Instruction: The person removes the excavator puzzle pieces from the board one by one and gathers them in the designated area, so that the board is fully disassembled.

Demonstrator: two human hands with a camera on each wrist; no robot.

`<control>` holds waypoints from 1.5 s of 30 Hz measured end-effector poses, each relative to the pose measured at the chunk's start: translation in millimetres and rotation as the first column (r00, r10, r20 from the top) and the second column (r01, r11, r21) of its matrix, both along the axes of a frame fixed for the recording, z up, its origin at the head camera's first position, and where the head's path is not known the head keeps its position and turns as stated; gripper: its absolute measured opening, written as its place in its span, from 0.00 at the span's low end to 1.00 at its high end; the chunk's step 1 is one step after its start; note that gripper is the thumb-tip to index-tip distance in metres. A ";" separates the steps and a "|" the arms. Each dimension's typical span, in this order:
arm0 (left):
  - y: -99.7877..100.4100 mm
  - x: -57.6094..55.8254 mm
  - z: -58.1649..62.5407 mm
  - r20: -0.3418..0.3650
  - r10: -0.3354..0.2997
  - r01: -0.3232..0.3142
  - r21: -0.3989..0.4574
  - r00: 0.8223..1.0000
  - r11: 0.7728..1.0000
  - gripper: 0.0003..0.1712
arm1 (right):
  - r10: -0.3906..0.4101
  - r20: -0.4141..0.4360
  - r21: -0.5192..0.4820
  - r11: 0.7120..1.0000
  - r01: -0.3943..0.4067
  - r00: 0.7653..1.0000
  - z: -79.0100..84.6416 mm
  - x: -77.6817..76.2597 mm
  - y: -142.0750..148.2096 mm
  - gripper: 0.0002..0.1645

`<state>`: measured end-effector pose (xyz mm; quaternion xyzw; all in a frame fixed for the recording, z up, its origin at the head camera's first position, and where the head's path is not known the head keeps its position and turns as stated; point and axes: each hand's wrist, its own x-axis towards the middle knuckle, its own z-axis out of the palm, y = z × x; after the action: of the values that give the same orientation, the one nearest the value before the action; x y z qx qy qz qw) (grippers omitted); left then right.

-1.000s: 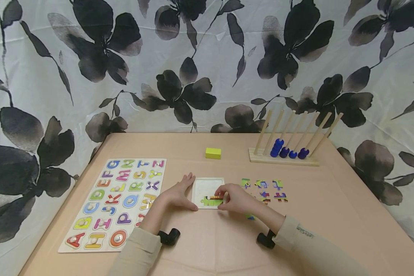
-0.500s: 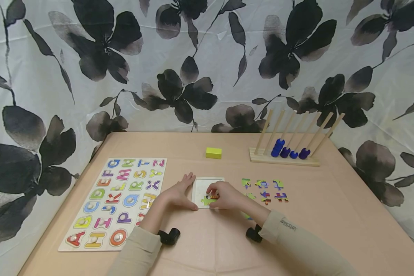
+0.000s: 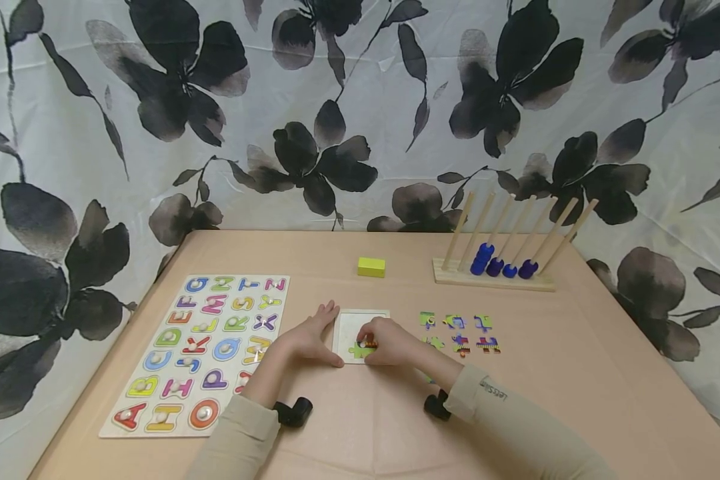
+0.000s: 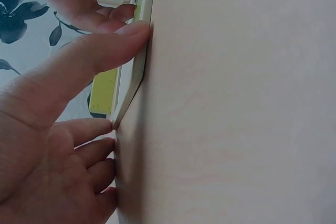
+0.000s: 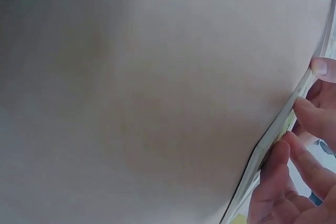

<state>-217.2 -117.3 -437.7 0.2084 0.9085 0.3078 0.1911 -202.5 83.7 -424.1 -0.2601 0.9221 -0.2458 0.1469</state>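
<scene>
A small white puzzle tray (image 3: 347, 323) lies on the table between the two hands. The left hand (image 3: 309, 340) rests along its left side, fingers spread and fairly straight, thumb touching the near edge; the left wrist view shows this thumb (image 4: 118, 43) against the tray rim. Inside the tray's lower part are green puzzle pieces (image 3: 357, 351), partly covered by the right hand (image 3: 390, 341). That hand's curled fingers and thumb pinch a puzzle piece with a dark red and yellow edge, mostly hidden. In the right wrist view its fingers (image 5: 275, 166) are at the tray's rim.
Several loose puzzle pieces (image 3: 459, 342) lie right of the tray, one partly behind the right wrist. An alphabet board (image 3: 180, 417) lies at the left. A yellow block (image 3: 371, 267) and a wooden peg rack (image 3: 495, 281) with blue beads stand farther back.
The right hand has moved left over the tray, then stayed nearly in place over the lower pieces. The left hand has kept its place at the tray's left side.
</scene>
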 end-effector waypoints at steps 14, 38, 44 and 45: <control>-0.3 -0.5 -1.3 0.000 -0.006 0.006 0.030 1.000 1.000 0.62 | 0.037 -0.038 0.007 0.999 -0.037 0.999 0.2 0.3 -2.3 0.17; -0.4 -0.5 -0.8 -0.007 0.002 -0.002 0.020 1.000 1.000 0.63 | -0.008 -0.017 -0.056 0.998 0.007 1.000 0.4 -4.9 1.6 0.16; 0.4 0.0 -1.0 -0.001 -0.002 0.002 0.009 1.000 1.000 0.63 | -0.027 0.007 -0.092 0.995 0.028 1.000 2.7 -2.1 10.0 0.17; 0.6 0.0 -0.8 0.000 -0.003 0.003 0.006 1.000 1.000 0.63 | -0.030 0.011 -0.102 0.994 0.031 0.999 2.9 -1.5 11.9 0.17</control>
<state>-217.2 -116.8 -438.5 0.2104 0.9072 0.3103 0.1910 -204.0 95.6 -421.2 -0.2519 0.9115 -0.2962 0.1342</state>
